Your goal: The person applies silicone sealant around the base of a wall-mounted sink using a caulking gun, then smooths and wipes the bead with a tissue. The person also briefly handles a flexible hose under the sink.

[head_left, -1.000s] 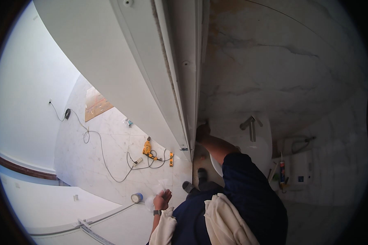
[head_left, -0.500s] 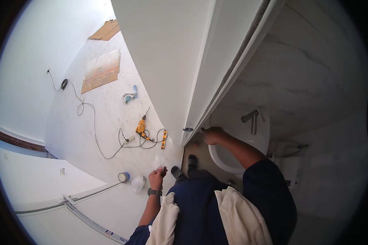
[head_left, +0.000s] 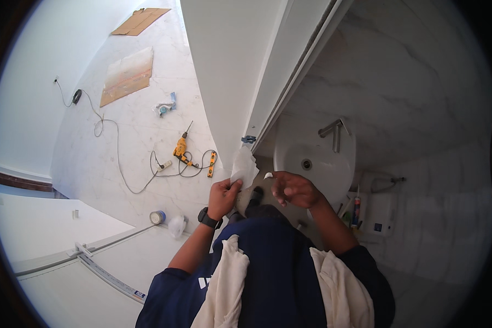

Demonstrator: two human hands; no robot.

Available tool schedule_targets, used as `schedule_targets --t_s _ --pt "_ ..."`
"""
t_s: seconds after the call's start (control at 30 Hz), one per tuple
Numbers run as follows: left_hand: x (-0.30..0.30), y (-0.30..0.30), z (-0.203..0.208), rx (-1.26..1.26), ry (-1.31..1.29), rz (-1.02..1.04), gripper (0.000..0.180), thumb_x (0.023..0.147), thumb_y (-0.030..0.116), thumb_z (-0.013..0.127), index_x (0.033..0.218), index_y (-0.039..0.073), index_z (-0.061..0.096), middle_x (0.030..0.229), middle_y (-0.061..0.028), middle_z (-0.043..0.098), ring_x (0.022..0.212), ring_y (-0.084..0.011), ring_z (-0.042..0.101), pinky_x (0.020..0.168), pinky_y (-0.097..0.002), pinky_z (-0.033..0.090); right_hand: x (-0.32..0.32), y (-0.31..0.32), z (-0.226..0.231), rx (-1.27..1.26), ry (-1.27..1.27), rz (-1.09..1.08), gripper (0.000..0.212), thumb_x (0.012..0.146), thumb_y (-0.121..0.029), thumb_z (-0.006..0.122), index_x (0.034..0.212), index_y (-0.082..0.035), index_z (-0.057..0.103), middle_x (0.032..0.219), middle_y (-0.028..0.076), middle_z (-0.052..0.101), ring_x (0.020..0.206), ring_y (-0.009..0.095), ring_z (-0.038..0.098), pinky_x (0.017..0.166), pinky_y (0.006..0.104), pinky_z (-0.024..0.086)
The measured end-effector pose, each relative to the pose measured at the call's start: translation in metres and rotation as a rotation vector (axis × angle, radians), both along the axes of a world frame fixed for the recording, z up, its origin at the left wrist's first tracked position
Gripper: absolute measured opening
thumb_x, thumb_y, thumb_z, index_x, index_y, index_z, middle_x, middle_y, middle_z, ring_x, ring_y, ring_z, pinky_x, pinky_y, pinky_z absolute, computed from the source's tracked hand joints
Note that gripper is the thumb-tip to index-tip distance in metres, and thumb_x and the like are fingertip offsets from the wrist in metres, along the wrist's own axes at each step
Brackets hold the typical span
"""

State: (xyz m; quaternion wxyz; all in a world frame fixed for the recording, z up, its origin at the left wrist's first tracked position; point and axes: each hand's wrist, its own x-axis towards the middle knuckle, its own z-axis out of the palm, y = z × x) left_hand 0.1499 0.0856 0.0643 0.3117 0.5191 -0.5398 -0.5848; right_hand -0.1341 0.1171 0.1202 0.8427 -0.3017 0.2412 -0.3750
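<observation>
My left hand (head_left: 223,195), with a black watch on the wrist, is shut on a crumpled white tissue (head_left: 244,167) held up near the lower edge of a white door (head_left: 229,71). My right hand (head_left: 293,188) hovers just to the right of it with curled fingers, pinching a small white scrap (head_left: 268,175). Both hands are above my dark blue trousers, in front of a white round washbasin (head_left: 311,156) with a metal tap (head_left: 333,131). A white cloth (head_left: 224,284) hangs over my shoulders.
On the marble floor lie a yellow drill (head_left: 180,147), a yellow level (head_left: 211,163), a white extension lead (head_left: 120,164), cardboard sheets (head_left: 127,76), a tape roll (head_left: 157,217) and a plastic bag (head_left: 176,225). A sealant tube (head_left: 356,210) stands beside the basin. A white rail (head_left: 101,270) lies lower left.
My right hand has left the door edge and come down toward my left hand. My left hand has risen with the tissue. My view has swung toward the floor.
</observation>
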Motion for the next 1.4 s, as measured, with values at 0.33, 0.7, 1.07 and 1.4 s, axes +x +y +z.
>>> schedule_targets --t_s 0.33,0.7,1.07,1.4 --pt "-0.02 0.014 -0.008 -0.004 -0.119 0.122 0.029 0.092 0.025 0.069 0.093 -0.003 0.074 0.06 -0.0116 0.062 0.054 -0.0123 0.055 0.056 -0.0327 0.045 -0.003 0.011 -0.014 -0.001 -0.122 -0.033 0.067 0.09 -0.02 0.067 0.149 -0.002 0.041 0.111 0.014 0.063 0.091 0.022 0.065 0.078 0.0356 0.054" --pt "-0.06 0.051 -0.046 -0.151 -0.096 0.455 0.022 0.088 0.017 0.072 0.1 -0.002 0.075 0.083 -0.0169 0.071 0.064 -0.0211 0.065 0.064 -0.0317 0.051 -0.055 0.012 -0.026 -0.058 0.126 -0.041 0.06 0.089 -0.021 0.065 0.144 -0.005 0.048 0.108 0.014 0.06 0.095 0.027 0.061 0.081 0.0404 0.051" --pt "-0.093 0.117 -0.083 -0.016 0.01 0.764 0.02 0.088 0.016 0.073 0.099 -0.001 0.075 0.081 -0.0154 0.072 0.066 -0.0195 0.067 0.064 -0.0303 0.052 -0.037 0.01 -0.062 0.013 0.155 0.142 0.052 0.088 -0.02 0.063 0.137 -0.006 0.053 0.129 0.015 0.059 0.117 0.03 0.057 0.097 0.0456 0.047" --pt "-0.025 0.129 -0.102 0.12 -0.101 0.949 0.022 0.088 0.018 0.073 0.097 -0.002 0.075 0.072 -0.0118 0.069 0.059 -0.0137 0.059 0.059 -0.0293 0.047 0.016 0.027 -0.119 0.303 0.079 0.051 0.053 0.087 -0.018 0.06 0.139 -0.013 0.051 0.131 0.014 0.058 0.115 0.029 0.058 0.097 0.0451 0.048"
